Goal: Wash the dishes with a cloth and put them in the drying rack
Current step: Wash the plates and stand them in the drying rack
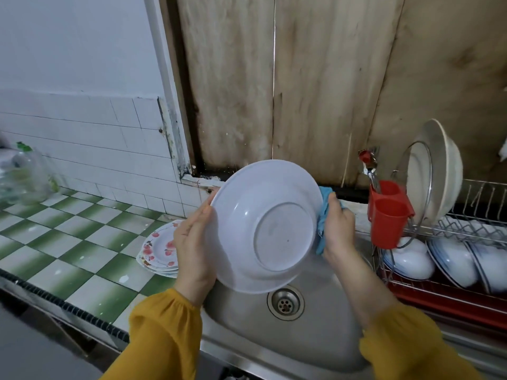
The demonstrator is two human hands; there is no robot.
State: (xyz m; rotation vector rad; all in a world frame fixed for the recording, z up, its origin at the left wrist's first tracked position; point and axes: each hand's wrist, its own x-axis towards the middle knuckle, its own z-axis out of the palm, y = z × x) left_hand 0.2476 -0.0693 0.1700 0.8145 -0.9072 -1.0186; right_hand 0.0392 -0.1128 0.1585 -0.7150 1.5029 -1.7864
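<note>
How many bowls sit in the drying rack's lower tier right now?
3 visible: left bowl under the red caddy, middle bowl, right bowl at the frame edge; more may be hidden beyond.

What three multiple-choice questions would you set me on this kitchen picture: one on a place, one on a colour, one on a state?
1. Where does the stack of flowered plates lie?
A. On the tiled counter left of the sink.
B. Inside the sink.
C. On the floor.

2. What colour is the cloth?
A. Red.
B. Blue.
C. Yellow.

3. How is the white bowl at this moment?
A. Lying in the sink.
B. Stacked on the plates.
C. Held up over the sink, underside toward the camera.

Answers:
1 A, the plates sit on green-and-white tiles beside the basin.
2 B, blue fabric shows in the right hand at the bowl's rim.
3 C, the left hand grips its rim and its foot ring faces us.
</note>
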